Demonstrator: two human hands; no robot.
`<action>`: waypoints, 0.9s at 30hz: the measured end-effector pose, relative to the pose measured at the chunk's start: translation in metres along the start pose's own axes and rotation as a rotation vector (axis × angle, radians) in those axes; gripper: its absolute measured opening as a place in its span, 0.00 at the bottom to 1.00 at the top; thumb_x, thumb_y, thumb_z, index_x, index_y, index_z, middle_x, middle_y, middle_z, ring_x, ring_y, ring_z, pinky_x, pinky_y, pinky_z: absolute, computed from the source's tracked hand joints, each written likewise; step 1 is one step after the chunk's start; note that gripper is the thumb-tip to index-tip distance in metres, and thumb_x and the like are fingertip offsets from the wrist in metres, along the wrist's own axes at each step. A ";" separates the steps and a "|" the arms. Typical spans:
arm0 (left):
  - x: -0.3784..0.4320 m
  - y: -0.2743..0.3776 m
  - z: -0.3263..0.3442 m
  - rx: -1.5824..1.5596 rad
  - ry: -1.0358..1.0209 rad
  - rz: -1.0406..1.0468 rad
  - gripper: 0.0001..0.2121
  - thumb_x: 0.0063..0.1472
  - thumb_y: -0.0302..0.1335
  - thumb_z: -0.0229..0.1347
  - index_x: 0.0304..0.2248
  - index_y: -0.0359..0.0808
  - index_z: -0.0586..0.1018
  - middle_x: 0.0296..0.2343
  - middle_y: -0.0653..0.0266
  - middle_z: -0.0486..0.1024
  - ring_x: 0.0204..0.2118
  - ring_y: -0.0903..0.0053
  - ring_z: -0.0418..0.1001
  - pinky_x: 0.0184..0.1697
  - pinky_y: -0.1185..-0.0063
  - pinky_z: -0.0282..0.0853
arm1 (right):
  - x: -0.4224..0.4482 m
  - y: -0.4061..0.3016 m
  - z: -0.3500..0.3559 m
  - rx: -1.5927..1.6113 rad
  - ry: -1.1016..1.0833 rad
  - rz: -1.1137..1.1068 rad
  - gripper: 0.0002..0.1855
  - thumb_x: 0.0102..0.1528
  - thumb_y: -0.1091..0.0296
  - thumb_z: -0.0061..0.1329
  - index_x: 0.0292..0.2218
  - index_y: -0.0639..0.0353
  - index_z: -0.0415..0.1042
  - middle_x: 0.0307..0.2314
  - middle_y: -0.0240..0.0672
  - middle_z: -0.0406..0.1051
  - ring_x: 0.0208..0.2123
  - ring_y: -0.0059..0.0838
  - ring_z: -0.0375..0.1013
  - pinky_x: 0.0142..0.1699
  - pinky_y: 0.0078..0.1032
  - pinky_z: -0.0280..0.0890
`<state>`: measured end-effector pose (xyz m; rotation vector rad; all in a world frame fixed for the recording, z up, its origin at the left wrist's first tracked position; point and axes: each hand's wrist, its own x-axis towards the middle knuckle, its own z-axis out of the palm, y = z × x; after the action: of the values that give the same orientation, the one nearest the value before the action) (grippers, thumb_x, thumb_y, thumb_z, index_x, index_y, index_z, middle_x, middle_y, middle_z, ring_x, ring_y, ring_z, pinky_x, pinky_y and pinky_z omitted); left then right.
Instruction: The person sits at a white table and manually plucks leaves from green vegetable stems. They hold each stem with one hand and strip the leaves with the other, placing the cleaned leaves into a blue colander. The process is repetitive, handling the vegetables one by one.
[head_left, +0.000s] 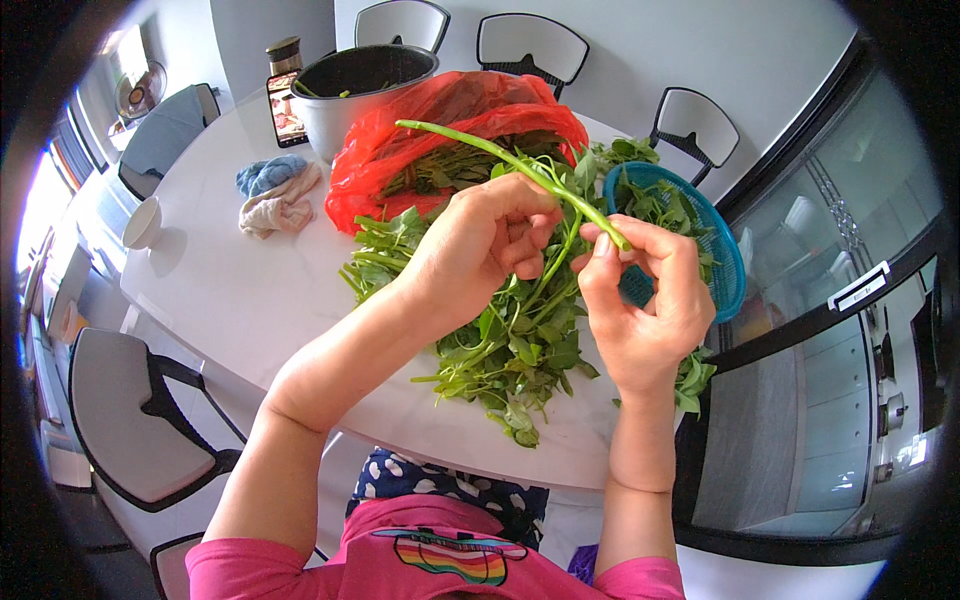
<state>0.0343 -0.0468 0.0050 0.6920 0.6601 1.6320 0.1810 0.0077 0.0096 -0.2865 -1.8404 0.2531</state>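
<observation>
A long green leaf-vegetable stem slants across the air in front of me, above the table. My right hand pinches its near end between thumb and fingers. Farther up the stem, my left hand holds it at the fingertips, the other fingers curled in. Under both hands lies a loose pile of leafy green stalks on the white table, partly hidden by my arms. Just beyond the pile, a red plastic bag lies open with more greens inside.
A blue plastic basket holding leaves stands at the right. Behind the bag is a metal pot with cut stems inside, beside a propped phone. Crumpled cloths and a white bowl sit at left. Chairs surround the table.
</observation>
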 end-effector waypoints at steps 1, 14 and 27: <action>-0.002 -0.002 0.002 0.044 0.001 0.017 0.05 0.55 0.26 0.49 0.24 0.34 0.70 0.18 0.68 0.65 0.16 0.85 0.56 0.21 0.85 0.56 | 0.000 0.001 0.000 -0.030 -0.011 -0.023 0.10 0.46 0.77 0.55 0.32 0.61 0.69 0.21 0.34 0.73 0.19 0.25 0.74 0.25 0.20 0.68; -0.014 -0.005 0.010 0.892 -0.220 0.095 0.11 0.55 0.28 0.41 0.19 0.31 0.66 0.15 0.66 0.66 0.16 0.81 0.63 0.22 0.81 0.59 | 0.010 -0.001 -0.017 0.302 0.115 0.257 0.06 0.54 0.81 0.46 0.35 0.69 0.64 0.26 0.45 0.74 0.23 0.22 0.74 0.30 0.16 0.68; -0.021 -0.020 0.008 1.885 -0.624 0.388 0.07 0.52 0.28 0.51 0.21 0.33 0.73 0.16 0.54 0.71 0.21 0.58 0.72 0.25 0.66 0.67 | 0.105 0.050 0.069 0.155 0.050 -0.028 0.07 0.52 0.75 0.49 0.33 0.70 0.67 0.22 0.41 0.74 0.22 0.26 0.76 0.25 0.18 0.69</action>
<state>0.0563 -0.0639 -0.0063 2.6052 1.5398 0.5077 0.0891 0.0872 0.0698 -0.1579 -1.7637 0.3648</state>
